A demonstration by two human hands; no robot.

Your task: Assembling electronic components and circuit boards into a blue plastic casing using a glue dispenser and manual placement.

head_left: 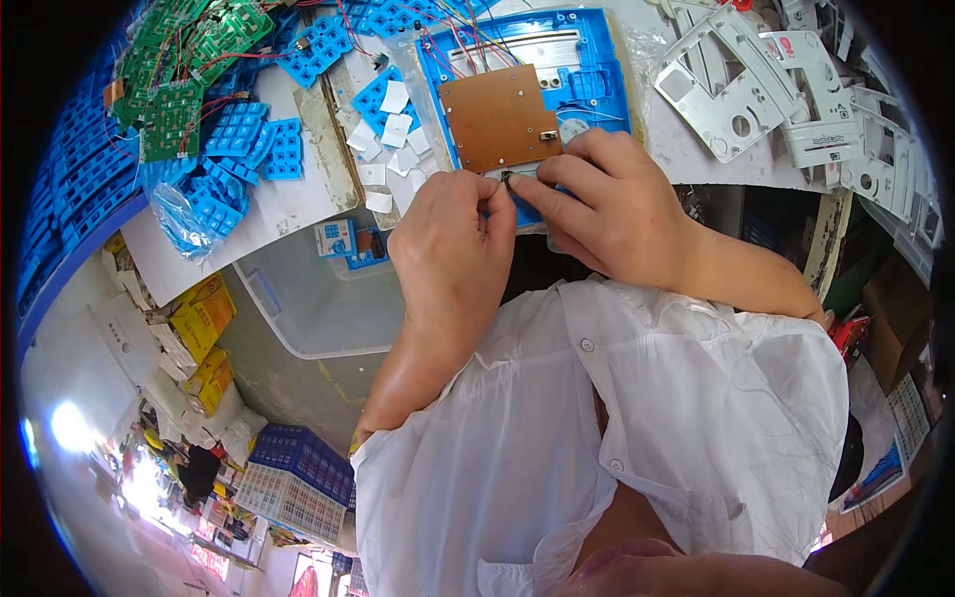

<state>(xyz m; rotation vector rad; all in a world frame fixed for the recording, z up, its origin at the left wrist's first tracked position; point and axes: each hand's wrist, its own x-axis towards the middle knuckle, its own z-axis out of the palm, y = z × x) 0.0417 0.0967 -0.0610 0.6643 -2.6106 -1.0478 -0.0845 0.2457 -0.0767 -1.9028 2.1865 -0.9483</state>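
Observation:
My left hand (pixel 450 237) and my right hand (pixel 609 204) meet at the near edge of a blue plastic casing (pixel 607 92). Both are closed in a pinch, with their fingertips around a small dark part (pixel 506 178) too small to name. Just beyond the fingertips, a brown circuit board (pixel 492 114) lies over the casing, with a small switch at its right side. Thin coloured wires (pixel 468 38) run from the far side of the board. The fingers hide part of the casing's near edge.
Green circuit boards (pixel 174 119) and blue keypad pieces (pixel 239 129) pile up at the left. White paper squares (pixel 396 129) lie beside the casing. White plastic frames (pixel 731 95) are heaped at the right. Below the table edge stands a clear plastic bin (pixel 318 308).

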